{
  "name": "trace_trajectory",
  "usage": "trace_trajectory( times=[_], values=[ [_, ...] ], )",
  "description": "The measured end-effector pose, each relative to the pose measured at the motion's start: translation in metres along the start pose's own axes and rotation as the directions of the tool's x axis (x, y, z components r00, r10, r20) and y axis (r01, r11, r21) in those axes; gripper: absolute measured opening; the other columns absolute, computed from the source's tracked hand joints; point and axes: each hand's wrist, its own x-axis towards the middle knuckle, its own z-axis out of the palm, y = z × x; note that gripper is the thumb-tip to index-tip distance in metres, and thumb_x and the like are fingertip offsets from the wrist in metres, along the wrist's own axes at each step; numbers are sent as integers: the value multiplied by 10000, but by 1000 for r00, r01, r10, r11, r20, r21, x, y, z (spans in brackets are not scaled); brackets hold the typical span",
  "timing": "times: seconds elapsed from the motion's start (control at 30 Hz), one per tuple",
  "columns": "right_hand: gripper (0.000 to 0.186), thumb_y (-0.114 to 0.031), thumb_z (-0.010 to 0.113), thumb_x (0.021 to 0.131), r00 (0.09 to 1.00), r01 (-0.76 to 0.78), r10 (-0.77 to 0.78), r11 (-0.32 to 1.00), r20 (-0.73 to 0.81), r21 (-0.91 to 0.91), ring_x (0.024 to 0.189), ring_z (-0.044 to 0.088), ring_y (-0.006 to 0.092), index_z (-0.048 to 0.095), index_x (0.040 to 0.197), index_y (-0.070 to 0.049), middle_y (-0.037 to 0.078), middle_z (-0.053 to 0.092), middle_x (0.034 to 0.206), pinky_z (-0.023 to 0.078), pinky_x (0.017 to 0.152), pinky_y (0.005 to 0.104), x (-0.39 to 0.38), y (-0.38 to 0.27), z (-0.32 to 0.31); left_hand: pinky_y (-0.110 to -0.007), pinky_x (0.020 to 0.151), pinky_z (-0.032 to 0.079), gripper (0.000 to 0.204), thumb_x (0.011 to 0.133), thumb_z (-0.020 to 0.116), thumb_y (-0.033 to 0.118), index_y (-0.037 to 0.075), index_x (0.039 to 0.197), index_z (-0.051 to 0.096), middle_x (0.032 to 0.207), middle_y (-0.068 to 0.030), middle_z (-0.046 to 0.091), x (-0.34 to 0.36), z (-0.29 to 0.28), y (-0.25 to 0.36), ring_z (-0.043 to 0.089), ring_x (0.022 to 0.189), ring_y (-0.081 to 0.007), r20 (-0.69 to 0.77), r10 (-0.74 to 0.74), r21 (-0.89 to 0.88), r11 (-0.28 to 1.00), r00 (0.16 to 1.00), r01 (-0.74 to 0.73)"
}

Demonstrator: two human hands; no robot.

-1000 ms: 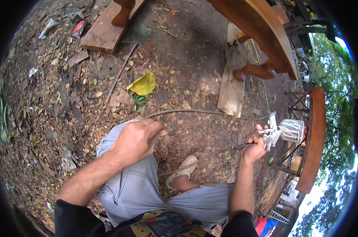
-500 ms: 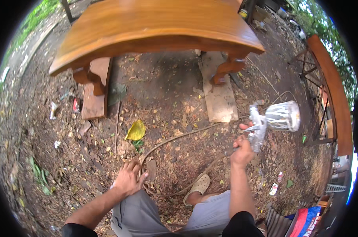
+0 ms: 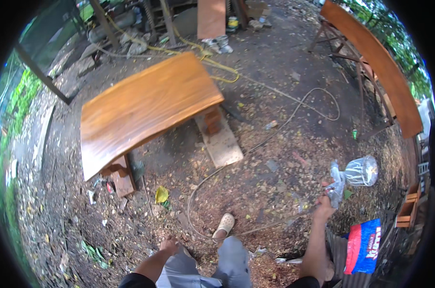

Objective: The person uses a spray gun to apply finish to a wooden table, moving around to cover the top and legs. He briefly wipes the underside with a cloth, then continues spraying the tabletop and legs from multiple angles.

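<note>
My right hand (image 3: 325,203) is wrapped round the grip of a silver spray gun (image 3: 336,186), held out to the right above the leaf-strewn ground. A paint-streaked clear cup (image 3: 361,172) is fixed to the gun and points right. From the grip a thin air hose (image 3: 270,225) trails away in a loop over the ground. My left hand (image 3: 168,246) rests by my left knee with nothing in it, its fingers loosely spread and partly hard to see. Ahead to the left stands a low, glossy brown wooden table (image 3: 150,103), its legs on boards.
A long brown plank (image 3: 378,62) lies on metal trestles at the right. The hose coils (image 3: 323,103) behind the table's right side, near a yellow cord (image 3: 227,72). A red and blue bag (image 3: 364,247) lies near my right arm. Wooden posts (image 3: 45,74) stand at the far left.
My view has swung to the right and up, so the table sits farther left and shows whole. The spray gun stays in my right hand, farther right. My left hand stays by my knee.
</note>
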Motion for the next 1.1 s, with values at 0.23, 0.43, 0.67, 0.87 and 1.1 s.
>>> trace_trajectory(
  times=[0.23,0.43,0.67,0.87,1.1],
  values=[
    [539,-6,535,773,991,116,-124,981,-42,-153,516,448,58,585,1310,-4,52,669,957,365,440,223,155,-192,-140,-421,932,540,474,911,568,566,215,1200,702,1080,-124,738,-11,-159,69,686,1089,-304,17,-165,-239,957,986,164],
    [485,11,526,766,982,167,-161,984,-100,57,499,430,63,617,1242,2,-21,533,723,353,440,232,201,-238,-199,-423,893,552,433,859,619,526,195,1111,738,1073,-132,741,11,-270,123,703,1019,-324,-146,-208,-162,969,967,184],
    [418,5,527,715,982,150,-168,972,-91,-179,548,495,86,677,1106,9,20,599,776,392,466,243,246,-222,-174,-455,935,534,459,958,473,420,78,1147,715,1203,-159,697,40,-335,197,667,1117,-341,29,-35,113,993,999,32],
    [452,-11,488,737,990,120,-124,990,-63,-73,529,442,66,647,1157,36,43,635,874,387,448,232,324,-202,-111,-478,959,524,415,957,451,344,88,1095,747,1214,-169,690,184,-344,193,656,1135,-356,283,145,492,826,948,-274],
    [480,-5,487,726,993,119,-121,980,-2,-159,541,479,78,630,1181,46,77,669,949,387,429,238,422,-157,-78,-477,927,530,461,939,543,466,69,1084,725,1115,-190,714,263,-493,327,674,1057,-373,-285,194,-45,975,939,-216]
  ],
)
